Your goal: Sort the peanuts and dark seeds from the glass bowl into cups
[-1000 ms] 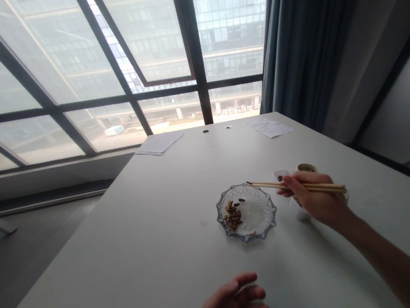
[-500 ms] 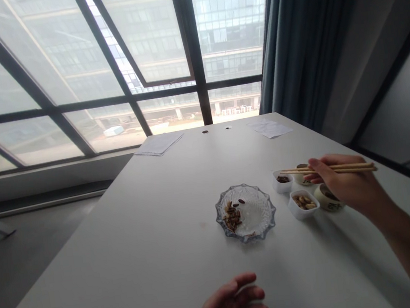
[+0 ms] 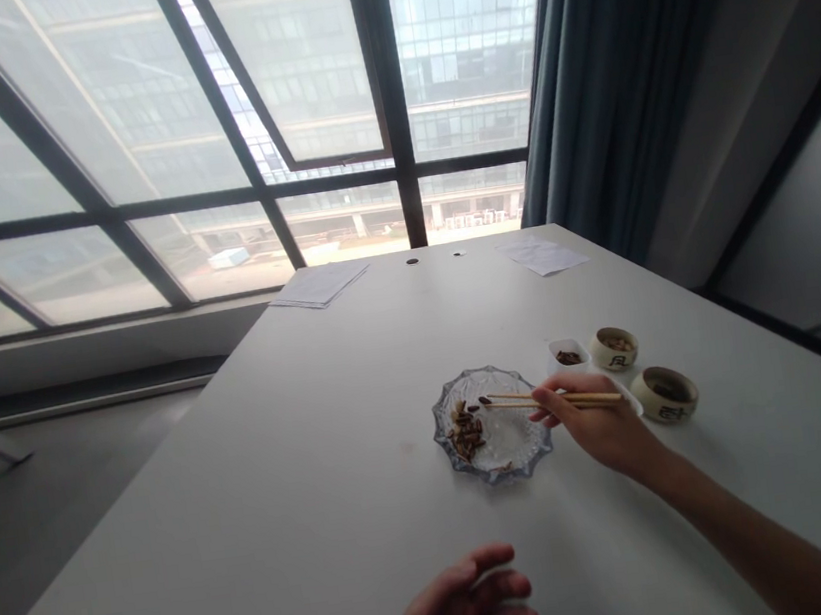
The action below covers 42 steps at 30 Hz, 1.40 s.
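Note:
My right hand holds a pair of wooden chopsticks, their tips over the scalloped glass dish. At the tips is a small dark bean-like piece; whether they grip it I cannot tell. Brown seed-like pieces lie heaped on the left side of the dish. Below the dish, my left hand rests with fingers apart and nothing in it. Beyond my right hand stands a white cup of dark bits. Another white cup is mostly hidden behind the hand.
Two cream pots with dark characters, a far pot and a nearer pot, stand to the right. Papers lie at the far left of the white table, and another sheet at the far right. Windows and a curtain are behind.
My right hand has moved left and slightly down with the chopsticks, from above the cups and pots to the glass dish. My left hand has stayed in place.

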Tool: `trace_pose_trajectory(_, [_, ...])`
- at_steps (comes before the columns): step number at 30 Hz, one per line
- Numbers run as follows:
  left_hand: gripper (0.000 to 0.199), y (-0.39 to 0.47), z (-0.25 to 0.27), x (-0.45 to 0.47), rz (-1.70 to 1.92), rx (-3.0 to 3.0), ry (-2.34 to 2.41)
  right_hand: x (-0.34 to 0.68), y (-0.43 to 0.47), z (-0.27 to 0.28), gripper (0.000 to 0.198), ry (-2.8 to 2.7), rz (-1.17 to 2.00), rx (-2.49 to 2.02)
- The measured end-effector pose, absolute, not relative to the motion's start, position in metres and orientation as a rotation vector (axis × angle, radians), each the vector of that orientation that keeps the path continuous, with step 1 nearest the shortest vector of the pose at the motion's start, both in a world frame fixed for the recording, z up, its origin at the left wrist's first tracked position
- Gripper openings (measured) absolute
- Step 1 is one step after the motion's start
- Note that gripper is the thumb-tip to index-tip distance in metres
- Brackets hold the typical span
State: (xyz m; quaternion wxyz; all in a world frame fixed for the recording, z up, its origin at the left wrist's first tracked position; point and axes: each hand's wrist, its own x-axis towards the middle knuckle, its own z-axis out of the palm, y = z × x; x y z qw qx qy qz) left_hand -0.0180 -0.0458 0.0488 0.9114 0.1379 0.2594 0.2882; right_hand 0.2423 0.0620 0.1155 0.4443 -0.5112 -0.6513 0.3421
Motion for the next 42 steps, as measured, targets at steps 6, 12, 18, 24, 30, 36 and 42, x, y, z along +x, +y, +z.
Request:
trace_pose_trajectory(6, [0.032,-0.043,0.046,-0.019,0.579,0.300,0.517,0.239,0.062,0.110,0.039,-1.606,0.851,-1.265])
trace_pose_trajectory(12, [0.032,-0.044,0.047,-0.018,0.586,0.282,0.513,0.245,0.061,0.123,0.039,-1.546,0.766,-1.287])
trace_pose_trajectory(18, [0.032,-0.045,0.044,-0.019,0.586,0.295,0.483,0.288,0.051,0.175,0.033,-1.369,0.409,-1.437])
trace_pose_trajectory(24, [0.032,-0.045,0.041,-0.020,0.580,0.299,0.484,0.312,0.053,0.183,0.031,-1.458,0.276,-1.522])
trace_pose_trajectory(30, [0.032,-0.045,0.041,-0.020,0.589,0.299,0.485,0.286,0.054,0.169,0.032,-1.457,0.510,-1.407])
trace_pose_trajectory(36, [0.031,-0.045,0.043,-0.020,0.583,0.283,0.500,0.248,0.055,0.138,0.033,-1.703,0.770,-1.220])
trace_pose_trajectory(42, [0.031,-0.045,0.041,-0.019,0.588,0.281,0.502,0.234,0.057,0.119,0.034,-1.823,0.752,-1.157])
